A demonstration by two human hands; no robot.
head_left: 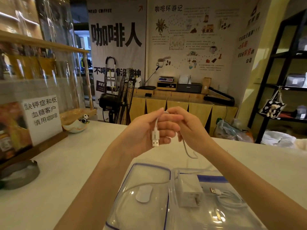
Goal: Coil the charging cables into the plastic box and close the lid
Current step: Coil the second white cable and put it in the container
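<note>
both hands [149, 130] hold white cable [155, 136]

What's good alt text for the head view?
Two bare hands, left hand and right hand, hold a white USB cable above a white counter; below sit an open clear plastic box holding a charger, and its lid.

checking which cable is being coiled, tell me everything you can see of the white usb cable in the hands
The white usb cable is thin and looks rubbery, ending in a white plug with a bare metal USB-A tip pointing down. The left hand pinches it just above the plug, and the cord runs up to the right hand, whose grip holds it near the top. A loose length hangs below the right hand, curling above the open plastic box, not touching the table.
</note>
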